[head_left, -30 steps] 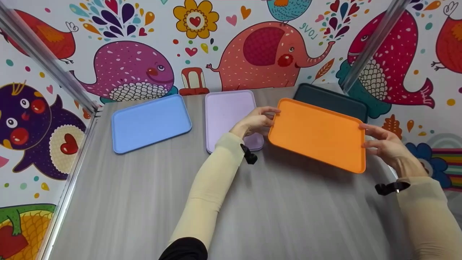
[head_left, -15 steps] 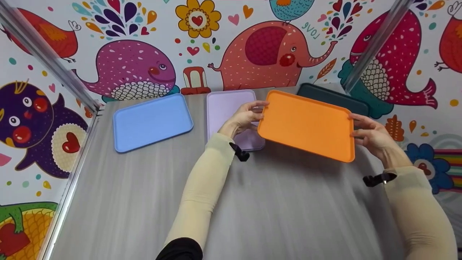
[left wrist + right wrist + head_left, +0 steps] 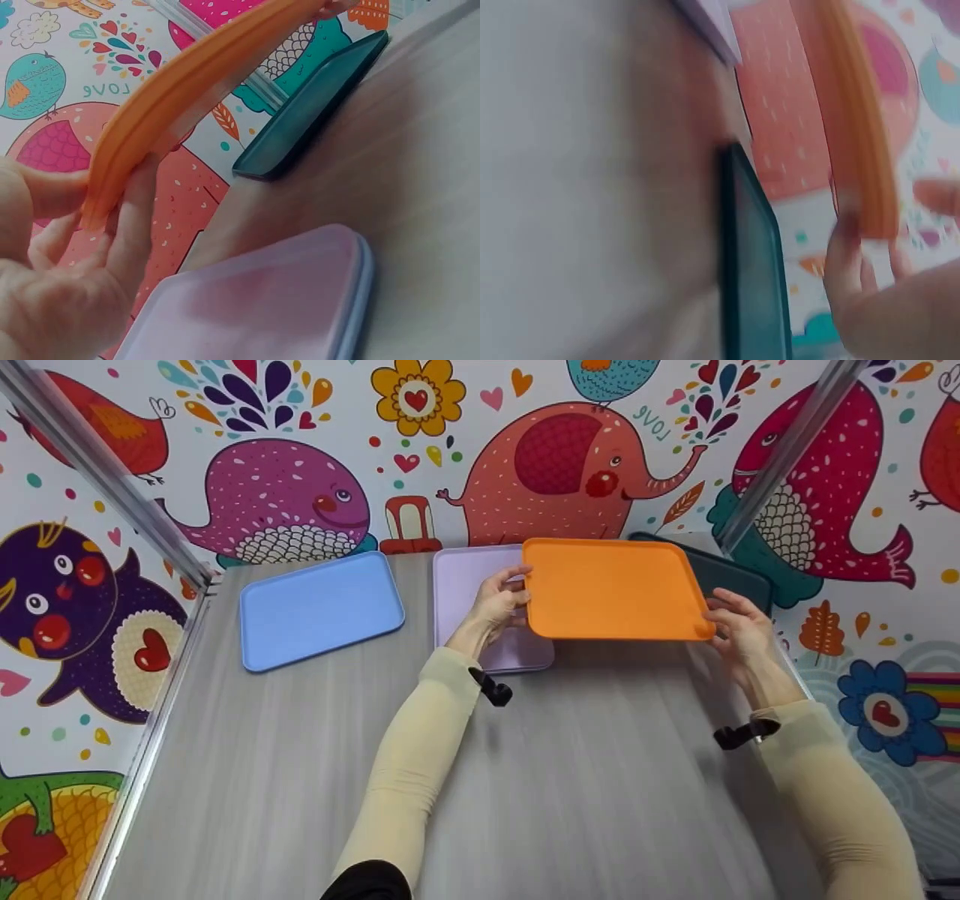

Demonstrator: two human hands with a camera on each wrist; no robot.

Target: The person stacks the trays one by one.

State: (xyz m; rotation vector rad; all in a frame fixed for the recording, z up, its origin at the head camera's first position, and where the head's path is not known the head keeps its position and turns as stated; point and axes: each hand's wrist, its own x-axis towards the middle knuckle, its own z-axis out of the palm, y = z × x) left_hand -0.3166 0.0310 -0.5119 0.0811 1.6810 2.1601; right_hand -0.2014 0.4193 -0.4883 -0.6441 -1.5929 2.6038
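An orange tray is held up off the table between both hands. My left hand pinches its left edge, thumb on one face and fingers on the other, as the left wrist view shows. At the lower right corner my right hand grips the tray between thumb and fingers. Below the left hand lies a lilac tray, with a second rim showing beneath it in the left wrist view. Behind the orange tray, a dark green tray is partly covered in the head view.
A blue tray lies slightly turned on the grey table at the back left. Patterned walls with cartoon animals stand behind and at the sides, with metal posts at the corners.
Both hands have carried the orange tray left and toward the back. It has turned, its right side swinging upward in view, and now overlaps the lilac tray's right edge. The other trays stay put.
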